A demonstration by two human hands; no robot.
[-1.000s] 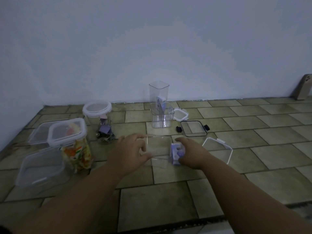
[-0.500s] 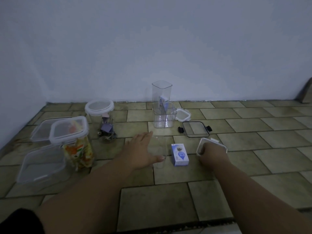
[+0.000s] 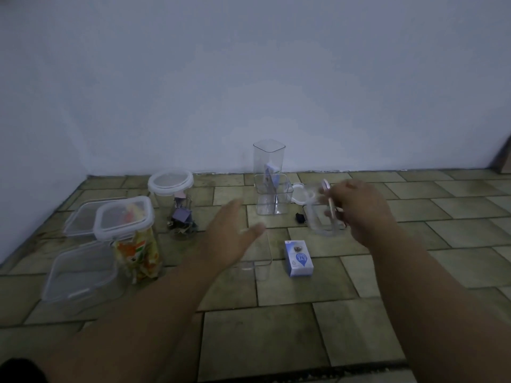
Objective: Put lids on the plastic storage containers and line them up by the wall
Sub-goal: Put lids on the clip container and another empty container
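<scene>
Tiled floor [image 3: 262,341]: lidded jars [image 3: 170,182] are seen at ten o'clock; a lid [image 3: 318,217] is gripped by the right hand [image 3: 359,214], the left hand [image 3: 232,239] is spread wide; twelve-o'clock containers [image 3: 268,158] are left uncovered.

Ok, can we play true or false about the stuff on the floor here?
1. The right hand holds a lid. True.
2. The tall container has a lid on. False: its top is open.
3. The blue box lies on the floor. True.
4. The left hand holds the round-lidded jar. False: the hand is open and well apart from that jar.
</scene>
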